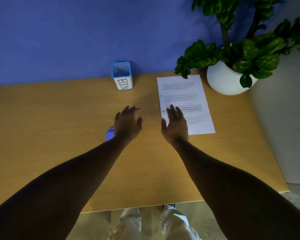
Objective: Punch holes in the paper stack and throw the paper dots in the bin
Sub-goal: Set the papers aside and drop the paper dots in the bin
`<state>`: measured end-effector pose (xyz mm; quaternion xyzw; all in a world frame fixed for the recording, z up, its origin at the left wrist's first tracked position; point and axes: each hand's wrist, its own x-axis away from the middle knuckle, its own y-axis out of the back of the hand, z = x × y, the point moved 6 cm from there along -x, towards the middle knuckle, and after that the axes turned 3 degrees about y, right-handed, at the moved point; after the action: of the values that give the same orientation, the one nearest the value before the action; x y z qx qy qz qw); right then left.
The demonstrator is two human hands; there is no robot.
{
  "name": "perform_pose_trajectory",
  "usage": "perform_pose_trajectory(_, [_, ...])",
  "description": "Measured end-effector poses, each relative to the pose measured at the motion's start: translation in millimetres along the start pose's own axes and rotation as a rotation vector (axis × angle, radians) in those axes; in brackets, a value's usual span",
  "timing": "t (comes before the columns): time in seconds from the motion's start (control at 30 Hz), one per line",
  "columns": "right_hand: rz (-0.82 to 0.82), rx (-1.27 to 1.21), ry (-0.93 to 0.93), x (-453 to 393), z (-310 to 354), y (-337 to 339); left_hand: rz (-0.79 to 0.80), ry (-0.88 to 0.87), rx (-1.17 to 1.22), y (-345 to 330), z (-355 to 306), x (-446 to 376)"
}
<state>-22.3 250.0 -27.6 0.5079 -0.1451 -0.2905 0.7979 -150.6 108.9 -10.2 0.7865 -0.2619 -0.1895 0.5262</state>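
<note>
A person reaches both bare arms across a wooden desk (59,118) toward a printed paper stack (185,94) that lies flat at the right, its long axis running away from the body and tilted slightly left at the far end. The right hand (175,125) is the nearer of the two: its spread, empty fingers (173,111) overlap the sheet's near-left part, just beside two dark dots along the left margin that look like punched holes, though whether the palm presses the paper or hovers above it cannot be told. The left hand (127,122) hangs open and holds nothing, over bare desk to the left of the stack; a small purple object, probably the hole punch (109,134), peeks out beside and partly under that wrist, so it lies behind the fingertips, toward the body. The blue-rimmed container marked BIN (122,76) stands upright at the desk's far edge against a blue wall (59,32), ahead of the left hand. A potted plant (232,66) sits beyond the paper's far right corner.
</note>
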Motion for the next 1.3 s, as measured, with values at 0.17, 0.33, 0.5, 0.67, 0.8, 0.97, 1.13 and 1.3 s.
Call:
perform_pose_trajectory(0.17, [0.042, 0.042, 0.079, 12.0, 31.5, -15.2, 0.040, 0.066, -0.054, 11.8, 28.9, 15.9])
perform_pose_trajectory(0.33, [0.086, 0.000, 0.127, 29.4, 60.2, -33.1, 0.054, 0.077, -0.083, 21.8, 56.1, 35.4])
perform_pose_trajectory(0.5, [0.153, -0.037, 0.165, 51.3, 80.5, -60.4, 0.005, 0.165, -0.009, 30.7, 82.3, 56.8])
perform_pose_trajectory(0.67, [0.210, -0.009, 0.172, 62.1, 89.2, -81.7, 0.009, 0.286, 0.037, 25.5, 102.6, 70.6])
perform_pose_trajectory(0.8, [0.217, 0.013, 0.192, 65.7, 93.6, -93.2, -0.004, 0.410, 0.097, 16.7, 113.7, 77.9])
perform_pose_trajectory(0.97, [0.227, 0.054, 0.225, 67.7, 96.8, -105.1, 0.012, 0.564, 0.194, 5.0, 120.8, 80.7])
perform_pose_trajectory(1.13, [0.172, 0.069, 0.217, 71.6, 98.1, -112.1, 0.016, 0.592, 0.239, -0.9, 123.8, 81.5])
perform_pose_trajectory(1.3, [0.163, 0.129, 0.225, 74.2, 96.5, -116.8, 0.005, 0.592, 0.271, -1.3, 122.3, 81.3])
